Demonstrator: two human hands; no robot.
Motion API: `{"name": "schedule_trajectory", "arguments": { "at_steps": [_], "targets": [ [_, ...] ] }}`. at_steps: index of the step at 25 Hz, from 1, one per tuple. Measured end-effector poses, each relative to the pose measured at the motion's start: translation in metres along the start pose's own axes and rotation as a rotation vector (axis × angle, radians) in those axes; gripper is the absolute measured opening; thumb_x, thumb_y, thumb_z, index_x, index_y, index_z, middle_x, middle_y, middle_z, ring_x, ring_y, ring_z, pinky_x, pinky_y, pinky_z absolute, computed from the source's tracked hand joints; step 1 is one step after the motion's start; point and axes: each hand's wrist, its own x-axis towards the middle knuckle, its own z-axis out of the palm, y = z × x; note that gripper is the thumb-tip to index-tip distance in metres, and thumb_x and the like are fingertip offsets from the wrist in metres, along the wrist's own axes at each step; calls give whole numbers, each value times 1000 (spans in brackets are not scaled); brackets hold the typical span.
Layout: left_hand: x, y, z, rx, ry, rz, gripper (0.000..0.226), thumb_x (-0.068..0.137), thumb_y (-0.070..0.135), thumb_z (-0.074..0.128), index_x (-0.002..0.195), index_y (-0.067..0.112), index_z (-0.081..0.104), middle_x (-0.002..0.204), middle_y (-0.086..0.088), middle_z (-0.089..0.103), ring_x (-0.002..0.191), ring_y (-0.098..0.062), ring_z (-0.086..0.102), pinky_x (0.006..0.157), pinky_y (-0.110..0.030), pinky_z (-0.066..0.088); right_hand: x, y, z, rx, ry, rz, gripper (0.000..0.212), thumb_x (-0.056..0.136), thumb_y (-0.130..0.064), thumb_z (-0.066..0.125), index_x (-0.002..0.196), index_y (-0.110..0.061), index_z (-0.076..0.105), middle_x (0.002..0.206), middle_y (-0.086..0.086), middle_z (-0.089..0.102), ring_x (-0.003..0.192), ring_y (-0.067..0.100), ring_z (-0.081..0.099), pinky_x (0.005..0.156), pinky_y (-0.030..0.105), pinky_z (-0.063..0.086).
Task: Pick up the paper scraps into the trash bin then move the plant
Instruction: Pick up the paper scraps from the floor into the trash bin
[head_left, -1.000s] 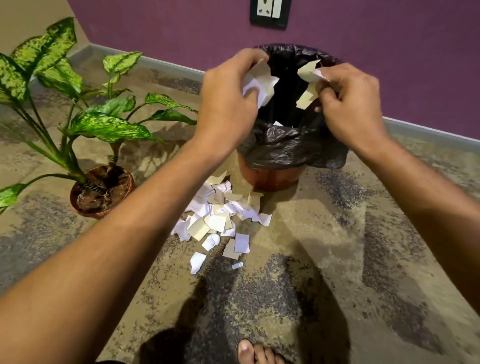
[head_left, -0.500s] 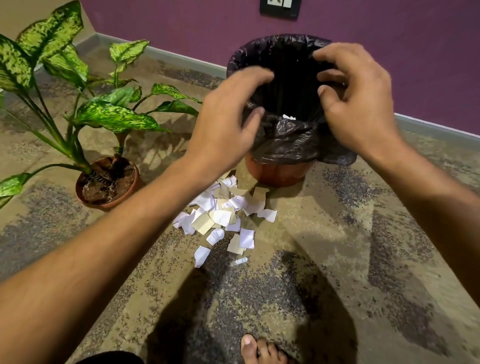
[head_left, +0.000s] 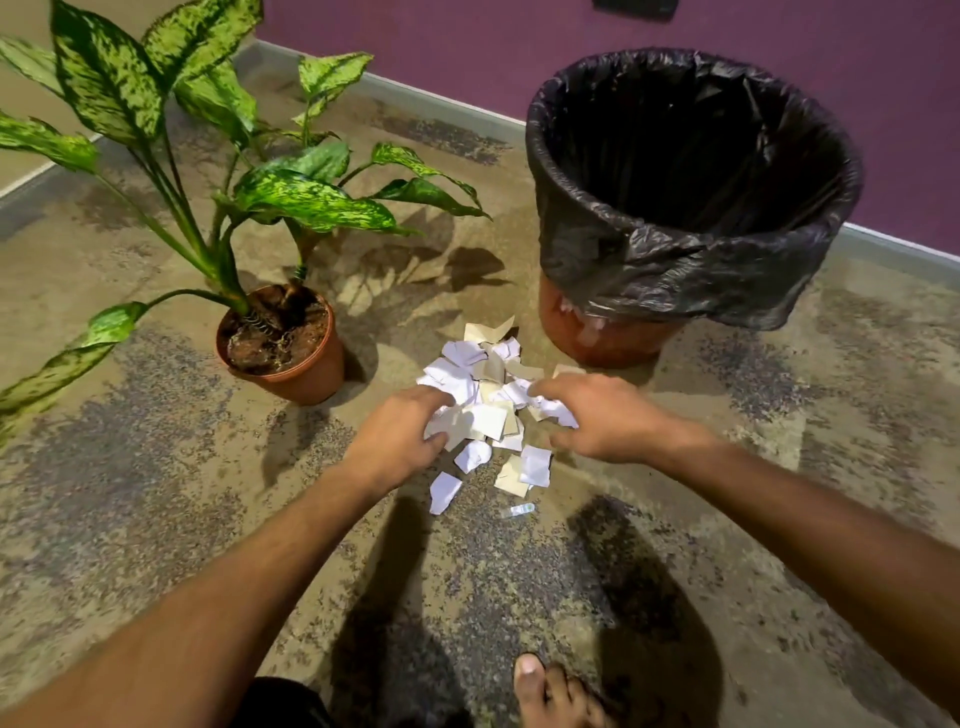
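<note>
Floor (head_left: 156, 493): both hands moved from trash bin (head_left: 571, 249) down, fingers (head_left: 436, 397) curling onto paper scraps (head_left: 488, 421)

White and cream paper scraps (head_left: 485, 410) heaped on floor, between upright potted plant (head_left: 249, 208) and black-lined trash bin (head_left: 691, 249)

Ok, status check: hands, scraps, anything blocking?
Left hand and right hand both down on the paper scraps, gathering. Pile on floor, in front of the trash bin. Plant untouched. Nothing blocking.
</note>
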Motion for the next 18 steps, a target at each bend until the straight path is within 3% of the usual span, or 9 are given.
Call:
{"name": "schedule_trajectory", "arguments": {
  "at_steps": [4,9,13,16,18],
  "targets": [
    [-9,-21,15,78,-208,-153,99,75,35,79,151,21,16,160,-7,11,143,-31,21,116,-41,27,20,11,48,-92,-256,21,113,66,-44,79,151,-37,5,160,1,10,134,26,40,97,33,42],
    [-11,-35,31,202,-363,-224,133,62,43,86,150,29,-13,159,-8,-20,146,-37,-8,118,-49,13,34,5,74,-228,-302,-78,132,59,-44,87,150,-42,-9,161,5,-14,139,31,31,95,40,45],
    [-3,-34,39,228,-375,-178,129,64,46,84,151,28,-11,159,-12,-14,147,-36,-3,118,-50,17,48,-12,82,-287,-228,-84,124,69,-35,84,148,-47,-11,160,8,-19,138,33,32,88,40,50],
    [-2,-28,44,263,-362,-131,118,68,46,81,151,27,0,160,-10,-1,145,-35,8,110,-50,31,57,-25,80,-265,-215,-106,101,80,-13,74,151,-42,7,161,7,-12,134,34,37,85,40,54],
    [-2,-25,46,310,-355,-102,109,72,43,79,151,26,6,158,-9,8,142,-35,17,107,-47,35,62,-31,81,-289,-183,-129,80,85,-4,63,148,-35,25,160,10,3,125,36,45,84,40,51]
  ]
}}
